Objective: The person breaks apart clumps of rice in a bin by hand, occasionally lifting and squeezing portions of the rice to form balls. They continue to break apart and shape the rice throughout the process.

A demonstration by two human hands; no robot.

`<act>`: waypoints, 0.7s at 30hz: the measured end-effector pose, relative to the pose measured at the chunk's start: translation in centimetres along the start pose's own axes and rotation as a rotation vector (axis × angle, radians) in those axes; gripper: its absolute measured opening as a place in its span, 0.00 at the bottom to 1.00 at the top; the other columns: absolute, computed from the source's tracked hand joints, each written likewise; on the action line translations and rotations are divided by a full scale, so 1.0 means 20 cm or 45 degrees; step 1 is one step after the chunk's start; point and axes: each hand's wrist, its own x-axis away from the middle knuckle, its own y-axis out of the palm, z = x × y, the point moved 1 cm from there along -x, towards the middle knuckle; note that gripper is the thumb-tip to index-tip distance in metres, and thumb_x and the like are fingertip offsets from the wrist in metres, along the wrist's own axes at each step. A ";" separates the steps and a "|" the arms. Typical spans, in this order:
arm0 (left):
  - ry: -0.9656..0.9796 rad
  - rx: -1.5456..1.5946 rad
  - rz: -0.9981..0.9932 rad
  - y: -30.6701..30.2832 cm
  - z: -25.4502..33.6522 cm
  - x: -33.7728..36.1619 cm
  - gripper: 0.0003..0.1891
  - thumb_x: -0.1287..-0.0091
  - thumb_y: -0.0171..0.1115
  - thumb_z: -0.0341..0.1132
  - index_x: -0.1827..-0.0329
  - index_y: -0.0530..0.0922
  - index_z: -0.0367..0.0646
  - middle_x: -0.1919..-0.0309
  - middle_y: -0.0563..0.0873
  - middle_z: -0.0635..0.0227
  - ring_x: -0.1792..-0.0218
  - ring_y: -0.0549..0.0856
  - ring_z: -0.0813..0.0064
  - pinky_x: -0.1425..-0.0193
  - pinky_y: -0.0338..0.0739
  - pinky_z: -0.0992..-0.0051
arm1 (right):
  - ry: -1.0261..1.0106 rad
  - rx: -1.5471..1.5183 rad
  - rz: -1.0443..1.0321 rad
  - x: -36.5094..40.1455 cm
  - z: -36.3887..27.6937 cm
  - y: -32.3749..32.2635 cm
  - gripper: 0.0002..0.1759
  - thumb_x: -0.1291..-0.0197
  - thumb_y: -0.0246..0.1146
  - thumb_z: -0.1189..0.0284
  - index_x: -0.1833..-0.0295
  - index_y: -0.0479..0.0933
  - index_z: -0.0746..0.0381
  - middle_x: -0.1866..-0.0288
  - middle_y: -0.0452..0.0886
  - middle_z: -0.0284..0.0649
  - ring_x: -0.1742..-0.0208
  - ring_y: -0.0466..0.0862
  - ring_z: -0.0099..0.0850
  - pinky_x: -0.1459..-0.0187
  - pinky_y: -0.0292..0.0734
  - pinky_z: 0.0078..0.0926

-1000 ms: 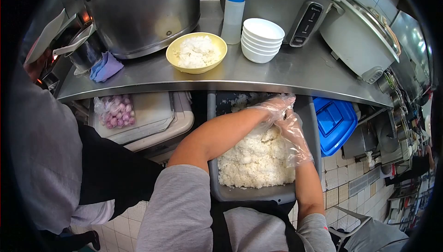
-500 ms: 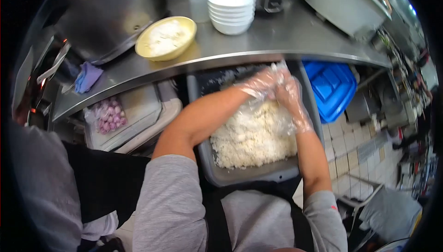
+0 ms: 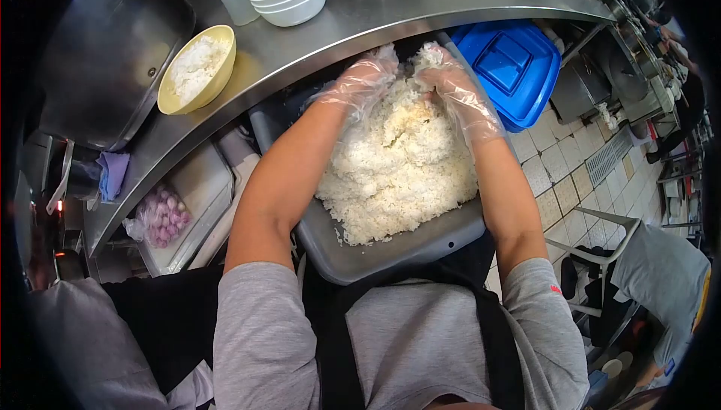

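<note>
A large heap of white rice (image 3: pixel 398 162) lies in a deep grey tub (image 3: pixel 368 263) in front of me. Both my hands wear loose clear plastic gloves and are at the heap's far end, apart from each other. My left hand (image 3: pixel 366 79) touches the rice on the left, its fingertips blurred by the crumpled glove. On the right, my right hand (image 3: pixel 444 83) is curled round a clump of rice near the tub's far right corner.
Above the tub runs a steel counter (image 3: pixel 360 16) with a yellow bowl (image 3: pixel 225 64) of white food and stacked white bowls (image 3: pixel 300 8). A blue lid (image 3: pixel 507 64) lies right; bagged purple bulbs (image 3: pixel 164 218) are left. People (image 3: pixel 665 260) are at both sides.
My hands were together over the rice and have moved apart, one to each side. The camera view has shifted and turned, showing more of the rice and the blue lid.
</note>
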 end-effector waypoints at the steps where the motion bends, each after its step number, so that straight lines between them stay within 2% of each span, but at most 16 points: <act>1: -0.114 0.063 -0.030 0.00 0.00 -0.01 0.21 0.36 0.62 0.42 0.47 0.77 0.34 0.56 0.80 0.64 0.63 0.80 0.73 0.65 0.79 0.76 | -0.093 0.157 0.002 -0.02 0.02 -0.03 0.24 0.48 0.67 0.71 0.45 0.73 0.67 0.62 0.82 0.43 0.65 0.80 0.28 0.68 0.77 0.24; 3: -0.078 0.123 -0.047 0.02 -0.01 -0.01 0.22 0.34 0.60 0.41 0.42 0.73 0.37 0.56 0.81 0.62 0.60 0.82 0.72 0.64 0.80 0.73 | -0.279 0.476 0.041 -0.04 0.02 -0.06 0.32 0.48 0.66 0.69 0.37 0.68 0.68 0.60 0.83 0.47 0.64 0.82 0.31 0.68 0.78 0.26; 5: -0.043 0.187 -0.061 0.03 -0.02 0.00 0.23 0.33 0.57 0.40 0.37 0.70 0.40 0.55 0.81 0.60 0.57 0.84 0.71 0.62 0.81 0.71 | -0.014 0.223 0.069 -0.06 0.02 -0.04 0.31 0.47 0.66 0.69 0.38 0.69 0.68 0.60 0.83 0.47 0.63 0.83 0.32 0.67 0.79 0.28; 8: 0.010 -0.060 -0.029 0.03 0.00 -0.02 0.22 0.32 0.57 0.43 0.43 0.73 0.35 0.62 0.82 0.59 0.55 0.83 0.70 0.56 0.79 0.68 | 0.152 0.149 0.112 -0.08 0.07 -0.02 0.28 0.45 0.66 0.66 0.40 0.72 0.67 0.55 0.82 0.50 0.58 0.84 0.37 0.59 0.80 0.31; 10: 0.197 -0.241 0.033 0.02 -0.03 -0.07 0.22 0.32 0.56 0.45 0.47 0.76 0.34 0.66 0.82 0.58 0.55 0.83 0.69 0.53 0.77 0.66 | -0.293 0.395 0.103 -0.14 0.16 -0.04 0.25 0.42 0.63 0.71 0.41 0.70 0.71 0.56 0.81 0.45 0.60 0.81 0.29 0.63 0.78 0.24; 12: 0.297 -0.396 0.061 0.01 -0.05 -0.09 0.23 0.33 0.57 0.49 0.50 0.78 0.34 0.66 0.83 0.59 0.57 0.83 0.70 0.53 0.76 0.67 | -0.488 0.565 0.123 -0.17 0.21 -0.07 0.23 0.40 0.61 0.72 0.41 0.69 0.73 0.57 0.81 0.42 0.61 0.80 0.26 0.63 0.77 0.22; 15: 0.231 -0.433 -0.026 0.03 0.11 0.06 0.28 0.36 0.59 0.55 0.51 0.80 0.35 0.64 0.84 0.60 0.60 0.82 0.70 0.55 0.77 0.69 | -0.378 0.652 0.257 -0.11 0.07 -0.05 0.23 0.39 0.62 0.68 0.42 0.71 0.71 0.56 0.82 0.43 0.59 0.81 0.28 0.57 0.76 0.25; 17: 0.205 -0.256 -0.162 0.05 0.09 0.07 0.31 0.39 0.59 0.60 0.54 0.82 0.36 0.64 0.85 0.59 0.60 0.83 0.66 0.49 0.75 0.67 | -0.274 0.634 0.419 0.02 -0.13 0.00 0.23 0.39 0.63 0.64 0.45 0.75 0.70 0.57 0.84 0.43 0.58 0.82 0.30 0.52 0.75 0.27; 18: -0.035 -0.540 -0.365 0.07 0.40 0.29 0.30 0.39 0.61 0.54 0.44 0.76 0.37 0.51 0.82 0.51 0.45 0.79 0.60 0.39 0.72 0.66 | -0.260 0.569 0.314 0.02 -0.17 -0.01 0.23 0.40 0.63 0.63 0.47 0.76 0.70 0.58 0.84 0.44 0.58 0.82 0.31 0.52 0.75 0.27; 20: 0.215 -1.024 -0.322 0.14 0.24 0.27 0.29 0.40 0.61 0.44 0.37 0.70 0.39 0.41 0.75 0.53 0.37 0.71 0.58 0.33 0.66 0.63 | -0.229 0.438 0.109 0.03 -0.22 -0.04 0.24 0.42 0.65 0.59 0.51 0.79 0.69 0.59 0.85 0.45 0.57 0.82 0.32 0.52 0.75 0.28; 21: 0.344 -1.266 -0.298 0.17 0.17 0.25 0.30 0.40 0.61 0.38 0.33 0.66 0.41 0.36 0.71 0.53 0.33 0.68 0.57 0.31 0.63 0.62 | -0.257 0.504 0.159 0.05 -0.23 -0.03 0.22 0.42 0.64 0.59 0.52 0.80 0.67 0.59 0.84 0.46 0.57 0.83 0.35 0.52 0.75 0.30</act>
